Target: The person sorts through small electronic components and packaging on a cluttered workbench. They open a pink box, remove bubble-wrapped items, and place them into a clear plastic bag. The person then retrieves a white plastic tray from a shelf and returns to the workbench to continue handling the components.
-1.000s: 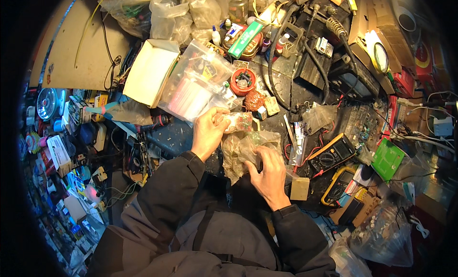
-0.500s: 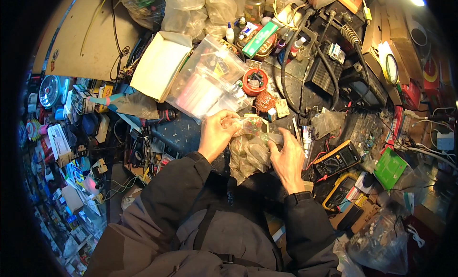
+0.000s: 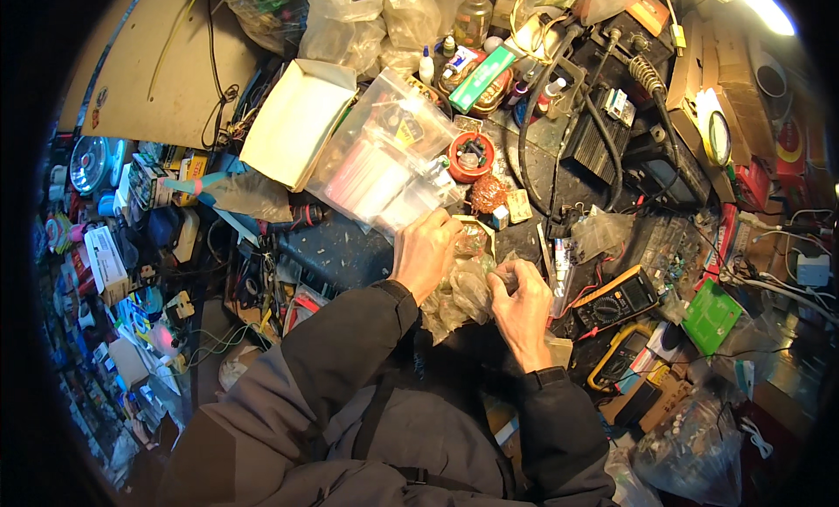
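Observation:
My left hand (image 3: 425, 257) is closed, its fingertips at the left edge of a small clear plastic packet (image 3: 472, 238). What those fingertips hold is hidden behind the hand. Below the packet lies a crumpled, cloudy plastic bag (image 3: 456, 299), near the bench's front edge. Thumb and forefinger of my right hand (image 3: 523, 315) are pinched together at the bag's right side, on its plastic. Just beyond my left hand is a large clear zip bag (image 3: 371, 170) with pink-striped contents.
Behind my hands stand a red round tub (image 3: 470, 156) of small parts and a copper-coloured wire ball (image 3: 488, 194). A yellow-edged multimeter (image 3: 614, 299) and a green circuit board (image 3: 712, 313) lie right. An open pale box (image 3: 293, 122) sits back left. Thick black cables loop behind.
My left hand has moved right and now covers part of the small packet. My right hand has dropped slightly, and its fingers have curled in from a straighter pose.

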`<state>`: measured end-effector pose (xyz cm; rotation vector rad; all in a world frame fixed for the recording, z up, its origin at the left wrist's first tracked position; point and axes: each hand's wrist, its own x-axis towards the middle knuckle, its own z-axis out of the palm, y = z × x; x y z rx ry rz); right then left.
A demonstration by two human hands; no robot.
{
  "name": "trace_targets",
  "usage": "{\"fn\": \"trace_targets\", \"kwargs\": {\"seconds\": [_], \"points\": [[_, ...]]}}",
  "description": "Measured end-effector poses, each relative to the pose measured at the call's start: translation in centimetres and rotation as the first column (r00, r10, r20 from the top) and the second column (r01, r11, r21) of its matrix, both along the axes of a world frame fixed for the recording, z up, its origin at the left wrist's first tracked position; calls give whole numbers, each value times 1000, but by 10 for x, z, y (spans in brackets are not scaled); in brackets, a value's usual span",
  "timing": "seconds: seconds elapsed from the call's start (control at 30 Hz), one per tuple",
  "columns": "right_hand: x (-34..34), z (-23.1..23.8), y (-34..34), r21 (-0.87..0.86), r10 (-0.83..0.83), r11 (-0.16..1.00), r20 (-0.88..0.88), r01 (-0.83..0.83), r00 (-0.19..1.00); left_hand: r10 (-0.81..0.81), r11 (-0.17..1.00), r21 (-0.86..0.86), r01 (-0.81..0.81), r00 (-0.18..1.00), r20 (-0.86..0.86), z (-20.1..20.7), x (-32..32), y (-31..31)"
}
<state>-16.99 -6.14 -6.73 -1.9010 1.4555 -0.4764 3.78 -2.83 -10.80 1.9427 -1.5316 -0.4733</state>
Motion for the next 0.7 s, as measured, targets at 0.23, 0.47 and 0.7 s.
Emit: {"fn": "trace_targets", "kwargs": {"seconds": [0.23,0.47,0.7], "points": [[1,3,9,-13,-100,995,51,101,994,-173,984,-41,174,984,34,-11,7,0],[-7,5,19,84,-61,995,73,55,996,-385,923,-6,385,922,47,-19,9,13],[-14,12,13,134,-174,981,277,141,945,-329,943,-77,324,942,-66,-4,6,14]]}}
